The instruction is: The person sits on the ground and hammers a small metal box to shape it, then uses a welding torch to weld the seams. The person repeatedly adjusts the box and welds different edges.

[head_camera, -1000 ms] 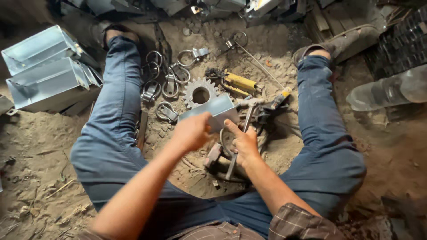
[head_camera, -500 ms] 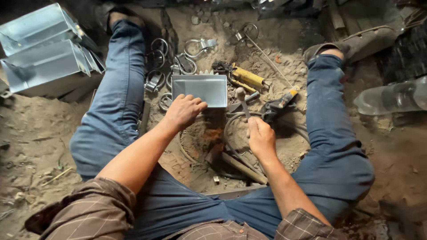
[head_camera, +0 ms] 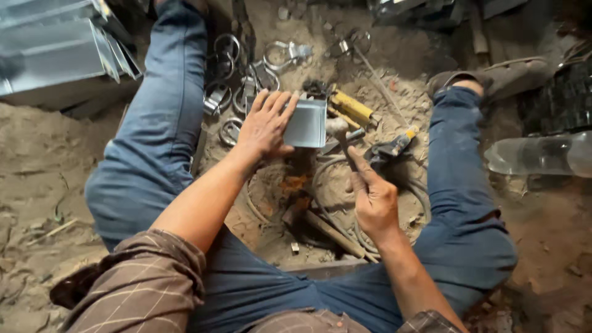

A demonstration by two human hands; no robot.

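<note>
Seen from above, a seated person works on a sandy floor (head_camera: 43, 179) between outstretched legs in blue jeans (head_camera: 160, 129). The left hand (head_camera: 266, 126) lies open and flat, fingers spread, pressing a small grey metal sheet (head_camera: 306, 123) down on the ground just ahead of the knees. The right hand (head_camera: 373, 197) is closed around the handle of a hammer (head_camera: 340, 132), whose head sits right beside the sheet's right edge.

Risks, as a judgement: the left fingertips rest on the sheet close to where the hammer head stands, so a blow that lands off line could catch them. Loose sand under the sheet gives a soft, uneven base; the sheet could tilt, skid or dent unevenly. Its cut edges may nick the pressing palm if it shifts.

Pose: the left forearm reaches forward, wrist nearly straight, palm down. The right forearm comes in from the lower right, wrist bent upward, thumb laid along the handle.

Surroundings: metal rings and clamps (head_camera: 231, 92) lie just left of the sheet, a yellow-handled tool (head_camera: 351, 108) just beyond it, a clear plastic bottle (head_camera: 542, 154) well apart to the right, and folded metal boxes (head_camera: 55, 43) at upper left.
</note>
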